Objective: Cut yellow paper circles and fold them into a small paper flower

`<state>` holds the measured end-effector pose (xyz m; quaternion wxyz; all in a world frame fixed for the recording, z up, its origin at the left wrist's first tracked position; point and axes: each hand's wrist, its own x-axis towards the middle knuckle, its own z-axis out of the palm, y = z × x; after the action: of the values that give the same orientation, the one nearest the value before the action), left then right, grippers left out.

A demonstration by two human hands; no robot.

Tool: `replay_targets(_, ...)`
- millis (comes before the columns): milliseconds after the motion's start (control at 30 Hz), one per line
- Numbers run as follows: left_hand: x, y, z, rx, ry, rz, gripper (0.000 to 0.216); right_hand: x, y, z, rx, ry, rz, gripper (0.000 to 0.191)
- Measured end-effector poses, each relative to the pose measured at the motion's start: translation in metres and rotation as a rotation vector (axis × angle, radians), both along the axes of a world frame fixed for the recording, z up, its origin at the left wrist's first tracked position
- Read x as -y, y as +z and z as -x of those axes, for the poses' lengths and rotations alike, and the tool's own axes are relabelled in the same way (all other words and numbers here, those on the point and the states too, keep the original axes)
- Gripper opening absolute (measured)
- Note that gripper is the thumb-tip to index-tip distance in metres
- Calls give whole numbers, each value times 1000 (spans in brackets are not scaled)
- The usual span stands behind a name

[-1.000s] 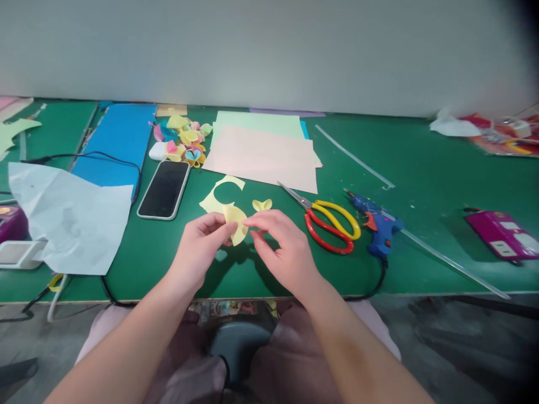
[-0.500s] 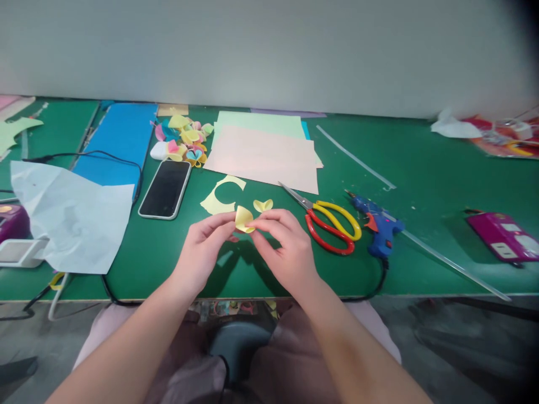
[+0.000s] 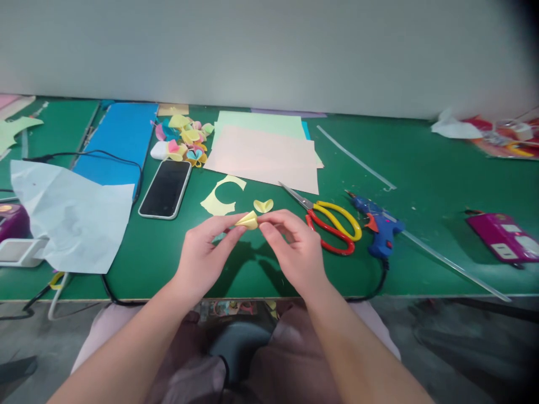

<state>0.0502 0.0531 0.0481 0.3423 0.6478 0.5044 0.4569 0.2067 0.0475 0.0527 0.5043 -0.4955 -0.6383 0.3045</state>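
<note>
My left hand (image 3: 206, 244) pinches a small folded yellow paper piece (image 3: 249, 220) between thumb and fingers. My right hand (image 3: 295, 247) has its thumb and fingertips closed at the right edge of the same paper; their exact contact is partly hidden. Creases run along the paper, which narrows to a point at the left. Just beyond it on the table lies a heart-shaped curled yellow paper piece (image 3: 263, 206). A yellow paper offcut (image 3: 214, 201) with a round cutout is behind my left hand. Scissors (image 3: 328, 224) with red and yellow handles lie beside my right hand.
A blue glue gun (image 3: 383, 230) and a clear glue stick (image 3: 455, 266) lie right on the green table (image 3: 404, 157). A phone (image 3: 165, 189), curled paper pieces (image 3: 189, 134) and coloured sheets (image 3: 265, 154) lie behind. Crumpled white paper (image 3: 84, 219) covers the left.
The yellow paper between my hands has been turned and folded narrower. My right hand has shifted slightly right, its thumb now at the paper's right edge.
</note>
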Motion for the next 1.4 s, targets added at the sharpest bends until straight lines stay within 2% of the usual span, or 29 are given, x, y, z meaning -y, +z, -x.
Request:
replay_targets(133, 2, 3, 2, -83, -18, -48, 21, 0, 2, -2, -24, -30, -28, 7)
replay_targets(467, 0, 5, 3, -130, -139, -75, 20, -2, 0, -6, -44, 42, -37, 8)
replay_targets(667, 4, 2, 2, -60, -41, -84, 26, -2, 1, -5, -33, 11, -65, 11)
replay_targets(867, 6, 2, -3, -34, 25, -123, 7, 0, -1, -1, -76, -26, 8, 5)
replay_targets(1000, 7, -2, -3, 37, 26, -84, 8, 1, -1, 1, -71, -55, -65, 10)
replay_targets(1200, 5, -2, -2, 89, 26, -4, 11, 0, -2, -2, 3, 52, -141, 10)
replay_targets(1400, 3, 1, -1, -64, 49, -121, 9, -2, -5, -3, 198, -5, -363, 13)
